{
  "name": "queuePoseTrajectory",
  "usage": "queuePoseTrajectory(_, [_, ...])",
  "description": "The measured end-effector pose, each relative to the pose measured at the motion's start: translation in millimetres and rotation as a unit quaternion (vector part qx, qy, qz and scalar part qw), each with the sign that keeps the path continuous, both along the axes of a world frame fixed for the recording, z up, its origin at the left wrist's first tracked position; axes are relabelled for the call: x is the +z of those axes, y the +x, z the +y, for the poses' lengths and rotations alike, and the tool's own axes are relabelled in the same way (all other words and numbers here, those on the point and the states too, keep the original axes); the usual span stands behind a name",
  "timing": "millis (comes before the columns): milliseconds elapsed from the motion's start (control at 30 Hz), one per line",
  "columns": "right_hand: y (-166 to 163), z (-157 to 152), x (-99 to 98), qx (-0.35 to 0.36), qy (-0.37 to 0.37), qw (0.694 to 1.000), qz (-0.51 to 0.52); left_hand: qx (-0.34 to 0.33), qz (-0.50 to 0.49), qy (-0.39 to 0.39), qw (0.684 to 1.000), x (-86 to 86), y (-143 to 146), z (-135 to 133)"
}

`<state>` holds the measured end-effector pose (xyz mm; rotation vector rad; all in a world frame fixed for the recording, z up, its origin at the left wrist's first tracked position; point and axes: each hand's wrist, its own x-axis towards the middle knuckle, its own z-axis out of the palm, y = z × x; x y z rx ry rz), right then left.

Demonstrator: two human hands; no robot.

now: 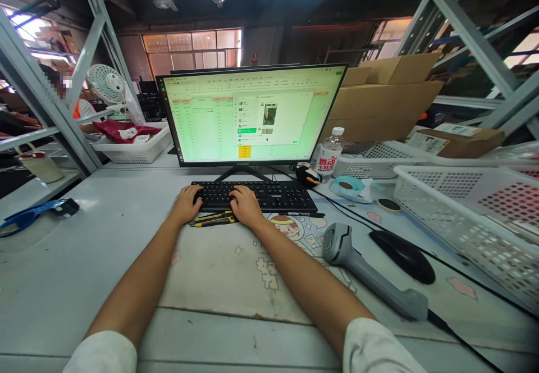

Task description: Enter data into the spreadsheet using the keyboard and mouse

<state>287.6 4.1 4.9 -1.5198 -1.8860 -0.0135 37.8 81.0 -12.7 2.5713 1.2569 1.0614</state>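
My left hand (pixel 186 204) rests at the left end of a black keyboard (pixel 273 195), fingers stretched over its keys and holding nothing. Farther along, my right hand (pixel 245 203) lies on the keys left of the middle, open too, its fingers slightly bent. Just below the keyboard, between my wrists, lie yellow-and-black utility knives (pixel 214 219). Behind the keyboard stands a lit monitor (pixel 210 131) with a spreadsheet and a chat window over it. A black marker (pixel 301 214) lies along the keyboard's lower right edge.
To my right are a grey barcode scanner (pixel 370 272), a black mouse (pixel 402 256), tape (pixel 347 185), a water bottle (pixel 329 157) and a white basket (pixel 446 215). Cardboard boxes (pixel 379 103) stand behind. At left lie a blue tool (pixel 37 214) and another basket (pixel 135 149); a person (pixel 84 109) is beyond.
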Motion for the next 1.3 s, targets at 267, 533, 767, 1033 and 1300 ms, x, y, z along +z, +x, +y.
queuePoseTrajectory(267, [1,-15,64.1,-0.008,0.006,0.999,0.035,-0.006,-0.005,0.005,1.000,-3.0,-1,4])
queuePoseTrajectory(533, [147,-123,122.5,-0.047,0.038,0.998,-0.015,-0.007,-0.012,-0.002,1.000,-5.1,-1,5])
queuePoseTrajectory(767, [323,-229,14.3,-0.242,0.070,0.967,-0.049,-0.010,-0.025,0.001,1.000,-10.7,-2,9])
queuePoseTrajectory(1033, [323,-258,-29.2,-0.268,0.034,0.963,0.027,-0.006,-0.024,0.013,1.000,-12.4,-2,11])
queuePoseTrajectory(1300, [333,-253,-39.3,-0.278,0.009,0.961,-0.007,-0.003,-0.020,0.012,1.000,-11.6,-1,11])
